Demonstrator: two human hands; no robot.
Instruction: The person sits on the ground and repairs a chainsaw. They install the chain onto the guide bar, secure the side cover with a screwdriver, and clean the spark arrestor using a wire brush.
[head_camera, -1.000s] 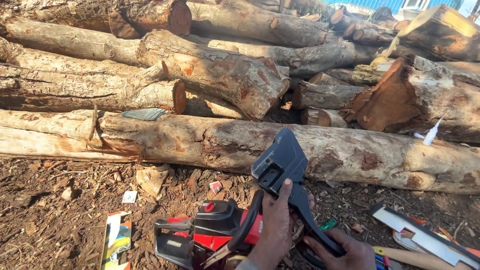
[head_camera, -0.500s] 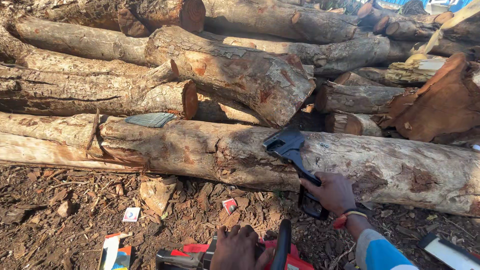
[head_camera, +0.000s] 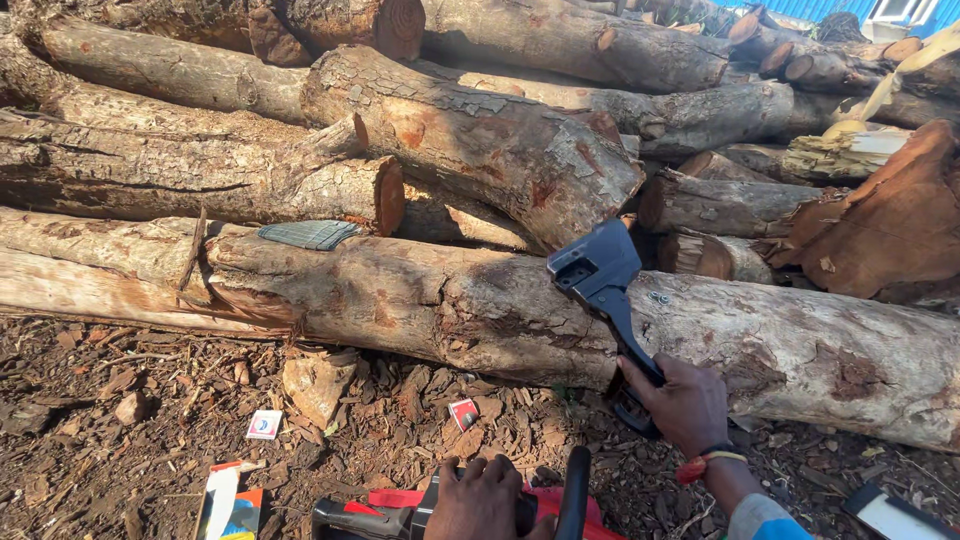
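Note:
My right hand grips the thin end of a black plastic chainsaw cover and holds it up against a long log lying across the ground. My left hand rests on top of a red and black chainsaw at the bottom edge of the view, beside its curved black front handle. A red and yellow band circles my right wrist. Most of the saw is cut off by the frame.
A pile of cut logs fills the background. A flat grey piece lies on the long log. Bark chips, a small white packet, a red-white scrap and a colourful carton litter the ground.
My right hand has carried the black cover up and to the right, away from the saw and onto the log. The view has shifted up, so the saw sits lower in the frame.

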